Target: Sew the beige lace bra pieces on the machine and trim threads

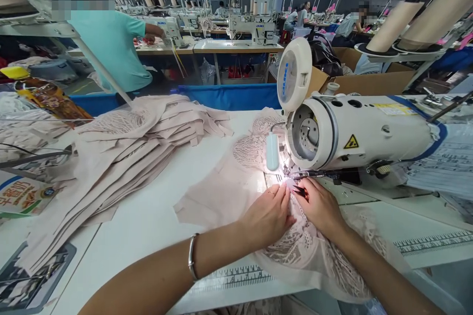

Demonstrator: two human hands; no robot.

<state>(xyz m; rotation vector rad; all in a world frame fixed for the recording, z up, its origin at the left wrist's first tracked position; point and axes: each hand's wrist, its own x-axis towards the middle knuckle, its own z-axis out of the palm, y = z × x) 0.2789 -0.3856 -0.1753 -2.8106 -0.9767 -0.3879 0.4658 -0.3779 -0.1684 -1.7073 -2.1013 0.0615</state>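
Pale pink lace fabric lies under the sewing machine and hangs over the table's front edge. My left hand, with a ring and a bracelet, is closed on the fabric, fingertips pressed together just in front of the lit needle area. Beside it, my right hand is closed around small black thread snips, their points toward my left fingertips. A small pale piece shows between the hands. The machine's round end cover stands open above.
Stacked cut fabric pieces lie on the left of the table. A bottle with a yellow cap leans behind them. Thread cones stand at right. A measuring tape runs along the front edge. A person in turquoise works ahead.
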